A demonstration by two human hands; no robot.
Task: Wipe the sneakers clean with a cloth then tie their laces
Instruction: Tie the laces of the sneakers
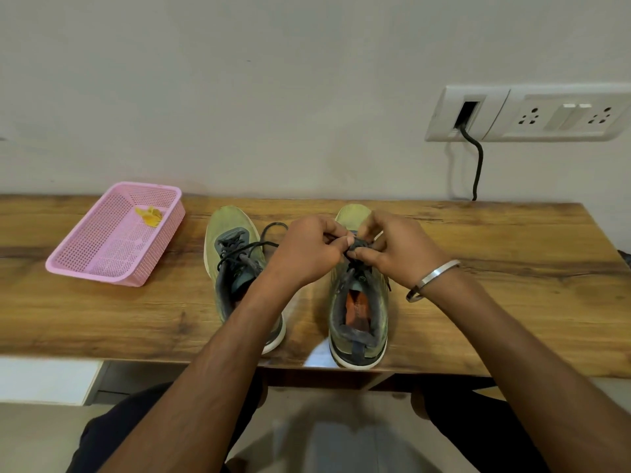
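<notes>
Two olive-green sneakers stand side by side on the wooden table, toes toward the wall. The left sneaker has loose dark laces spilling to its right. Over the right sneaker, both hands meet above its tongue. My left hand pinches the dark laces from the left, and my right hand pinches them from the right, thumb underneath. The hands hide the front of this shoe's lacing. A yellow cloth lies crumpled in the pink basket.
A pink perforated plastic basket sits at the table's left. A white socket panel is on the wall at right, with a black cable dropping behind the table. My legs show below the table's front edge.
</notes>
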